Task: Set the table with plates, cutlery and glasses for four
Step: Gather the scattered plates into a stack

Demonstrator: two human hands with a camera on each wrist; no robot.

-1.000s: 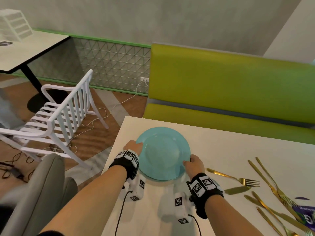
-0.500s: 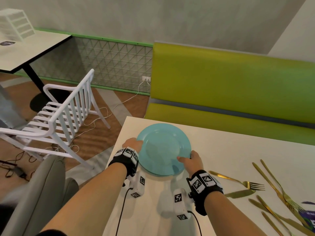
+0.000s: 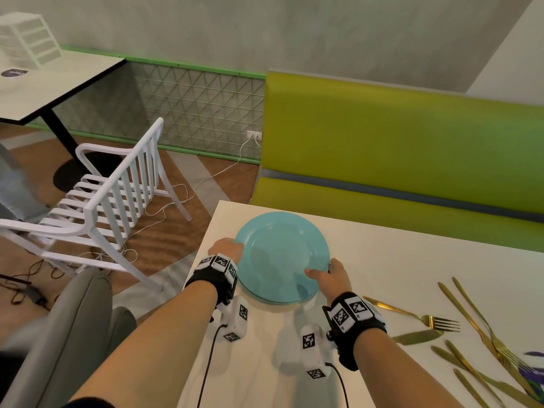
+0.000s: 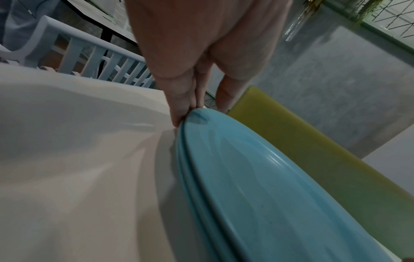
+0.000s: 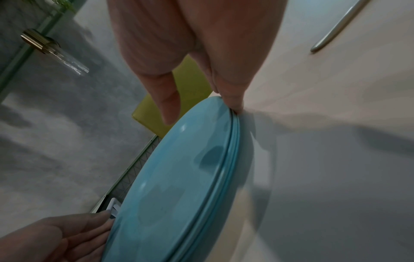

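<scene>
1. We see a stack of blue plates [image 3: 282, 254] near the left far corner of the white counter [image 3: 397, 278]; the wrist views show two rims, one on the other.
2. Our left hand [image 3: 225, 248] holds the stack's left rim: in the left wrist view the fingers [image 4: 181, 104] are tucked at the edge where the rim meets the counter, and the thumb sits behind the rim. The grip is narrow, closed on the plates.
3. Our right hand [image 3: 329, 276] takes the right rim. Its fingers [image 5: 230, 99] curl under the edge, while the thumb [image 5: 167, 104] reaches over the top plate; whether it touches the surface we cannot tell.
4. Both wrists wear black bands with white coded blocks and cables.
5. To the right on the counter lies gold cutlery: a fork [image 3: 412, 315], a knife [image 3: 418, 337] just beside it, and more pieces [image 3: 482, 334] farther right, well apart from the plates.
6. Beyond the counter stands a green bench [image 3: 397, 142]; to the left, on the floor, a white slatted chair [image 3: 112, 201] and a second table [image 3: 44, 92] carrying a white drawer unit [image 3: 28, 39].
</scene>
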